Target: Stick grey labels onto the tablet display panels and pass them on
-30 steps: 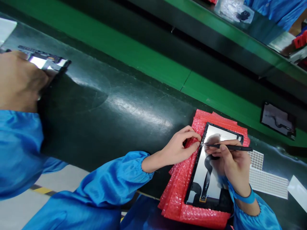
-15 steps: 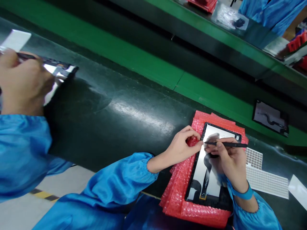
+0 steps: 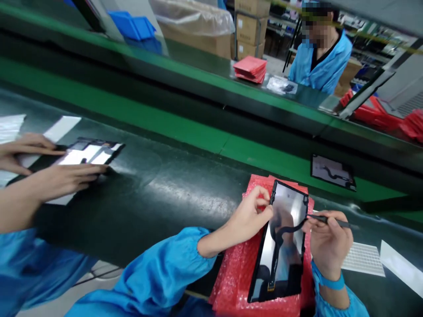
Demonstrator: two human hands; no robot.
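"Screen panel (image 3: pixel 290 254): where is it?"

"On red bubble wrap (image 3: pixel 228 279), likely as cushioning. The left hand (image 3: pixel 251 216) touches its left edge, perhaps steadying it; whether those fingers pinch cannot be told. The right hand (image 3: pixel 330 243) has fingers clamped on a thin black tool (image 3: pixel 342 223)."

"What changed?"

"The tool's tip moved from left edge to right; the black cable (image 3: pixel 291 229) now bends toward it."

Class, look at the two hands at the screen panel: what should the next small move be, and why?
Probably a light press of the left hand's fingers to steady the panel: they are at its left edge, while the right hand holds a slim black tool with its tip by the opposite edge, and the red bubble wrap beneath might let it shift.
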